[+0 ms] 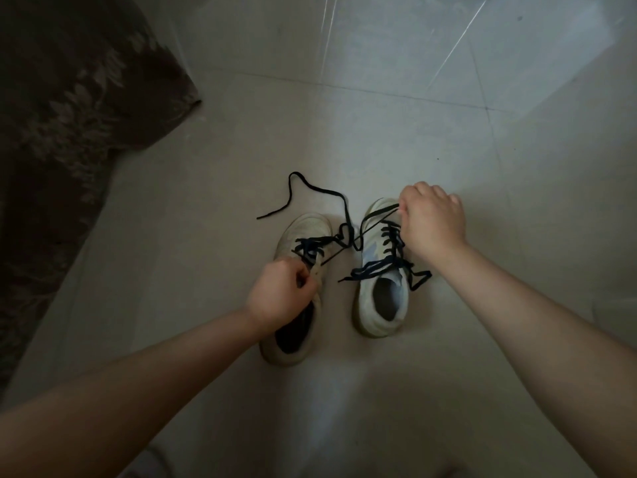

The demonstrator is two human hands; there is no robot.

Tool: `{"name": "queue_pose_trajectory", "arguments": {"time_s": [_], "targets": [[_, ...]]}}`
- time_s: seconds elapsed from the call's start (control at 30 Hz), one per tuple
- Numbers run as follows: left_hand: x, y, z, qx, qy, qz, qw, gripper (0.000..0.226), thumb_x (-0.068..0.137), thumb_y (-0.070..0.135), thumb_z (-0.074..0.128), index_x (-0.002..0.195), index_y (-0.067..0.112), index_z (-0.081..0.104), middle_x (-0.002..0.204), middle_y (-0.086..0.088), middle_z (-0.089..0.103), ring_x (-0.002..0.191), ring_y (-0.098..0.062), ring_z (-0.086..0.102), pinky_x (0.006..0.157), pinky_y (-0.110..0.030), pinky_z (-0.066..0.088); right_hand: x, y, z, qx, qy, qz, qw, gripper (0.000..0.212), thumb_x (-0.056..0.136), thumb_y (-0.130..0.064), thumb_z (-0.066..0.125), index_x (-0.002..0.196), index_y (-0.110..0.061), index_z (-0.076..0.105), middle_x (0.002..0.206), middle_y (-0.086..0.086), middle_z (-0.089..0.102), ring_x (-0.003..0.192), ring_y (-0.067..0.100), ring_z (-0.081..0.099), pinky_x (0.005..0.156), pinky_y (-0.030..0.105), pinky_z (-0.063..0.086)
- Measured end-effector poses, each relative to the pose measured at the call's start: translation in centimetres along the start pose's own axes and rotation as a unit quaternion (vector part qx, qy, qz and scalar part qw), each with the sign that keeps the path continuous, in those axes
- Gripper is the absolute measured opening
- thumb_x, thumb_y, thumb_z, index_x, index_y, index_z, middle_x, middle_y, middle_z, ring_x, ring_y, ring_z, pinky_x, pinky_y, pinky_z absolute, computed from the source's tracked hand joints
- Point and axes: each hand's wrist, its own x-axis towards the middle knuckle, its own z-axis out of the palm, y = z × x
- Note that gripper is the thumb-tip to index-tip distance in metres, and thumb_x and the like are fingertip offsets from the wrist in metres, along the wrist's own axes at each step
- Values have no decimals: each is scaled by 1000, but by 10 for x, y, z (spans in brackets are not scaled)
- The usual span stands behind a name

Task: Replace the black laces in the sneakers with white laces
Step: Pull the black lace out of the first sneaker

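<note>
1. Between the two hands, on a pale tiled floor (396, 125), stand two off-white sneakers side by side, toes pointing away from the person.
2. The left hand (281, 293) lies over the tongue area of the left sneaker (303, 229), fingers curled and pinching that shoe's tongue or top eyelet edge; exactly which cannot be told.
3. The left sneaker's black lace (319, 191) is partly undone: a few crossings remain just beyond the left hand, and a long loose end runs out over the floor past the toe, well beyond both hands.
4. The right hand (431, 219) hovers over the toe end of the right sneaker (379, 305), fingers curled, gripping a strand of black lace that stretches taut across the gap toward the left sneaker.
5. The right sneaker's black lace (389, 267) is laced through most eyelets beneath the right hand; its loose ends lie draped over the shoe's collar, nearer the person than the right wrist.
6. Both forearms are bare and reach in from the near edge.
7. Far out to the left of the left hand lies a dark patterned rug (69, 108).
</note>
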Motion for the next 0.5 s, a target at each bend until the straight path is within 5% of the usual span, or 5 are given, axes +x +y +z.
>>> {"name": "queue_pose_trajectory", "arguments": {"time_s": [0.1, 0.23, 0.37, 0.5], "targets": [[1, 0, 0, 6, -2, -8, 1000, 18, 83, 18, 61, 69, 8, 61, 68, -2, 53, 60, -14, 47, 55, -24, 29, 0, -8, 1, 71, -48, 2, 996, 10, 87, -11, 54, 97, -13, 56, 108, 6, 57, 101, 29, 52, 78, 32, 33], [0, 1, -1, 5, -5, -8, 1000, 17, 81, 18, 62, 67, 9, 61, 68, -2, 53, 61, -15, 48, 56, -24, 28, -19, -40, 6, 115, -114, -173, 972, 43, 84, -21, 65, 125, -20, 52, 130, -1, 51, 119, 22, 45, 99, 33, 31], [0, 4, -2, 11, -7, -6, 1000, 17, 82, 18, 61, 68, 9, 62, 69, -4, 55, 64, -18, 50, 60, -29, 35, -23, -66, 16, 89, -144, -260, 951, 17, 88, -21, 56, 105, -21, 61, 106, -4, 61, 107, 19, 50, 89, 30, 30], [-1, 5, -4, 11, -15, -10, 1000, 18, 82, 18, 61, 66, 12, 59, 67, -2, 55, 62, -16, 50, 57, -28, 34, -26, -71, 23, 58, -133, -280, 949, 17, 91, -14, 51, 103, -16, 62, 102, 1, 59, 103, 22, 52, 85, 30, 29]]}}
